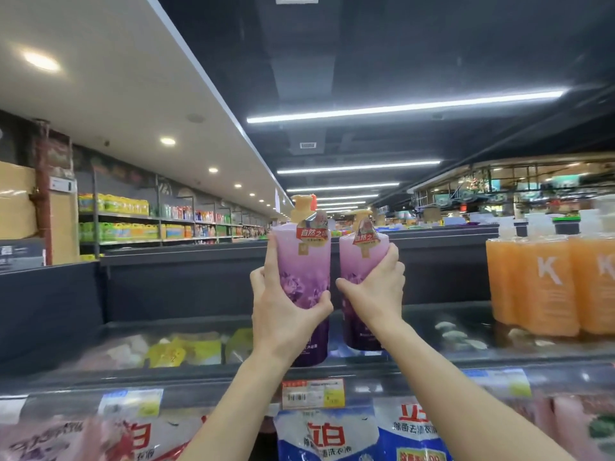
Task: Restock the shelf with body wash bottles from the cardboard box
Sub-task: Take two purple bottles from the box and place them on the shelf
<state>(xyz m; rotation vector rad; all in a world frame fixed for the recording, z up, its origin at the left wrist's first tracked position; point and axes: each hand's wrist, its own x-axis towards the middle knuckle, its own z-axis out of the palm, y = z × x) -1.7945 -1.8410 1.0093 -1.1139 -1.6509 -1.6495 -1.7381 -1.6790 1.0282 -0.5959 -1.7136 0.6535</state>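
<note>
You have two purple body wash bottles up at the top shelf (432,364), one in each hand. Your left hand (283,311) is wrapped round the lower body of the left bottle (304,261), with the thumb curled across its front and the forefinger stretched up along its left side. Your right hand (376,291) grips the right bottle (361,261) round its middle, fingers closed over the right side and thumb pointing left across the front.

Both bottles stand upright and just beside each other, with a narrow gap between them. The left one sits a little nearer to you and lower in the view. Their bases are down at the glossy shelf surface close to its front edge, but you cannot tell whether they rest on it or hang just above. Each bottle has a gold pump top (303,206) and a red tag (312,233) hung at the neck.

To the right on the same shelf, well apart from your hands, stands a group of orange bottles (545,287) marked with a white K. On the shelf's front edge below the left bottle is a price label (312,394). Under it hang blue and white detergent bags (327,434), with pink bags (66,437) further left. Far off on the left, a long aisle shelf (149,224) carries yellow and green containers.
</note>
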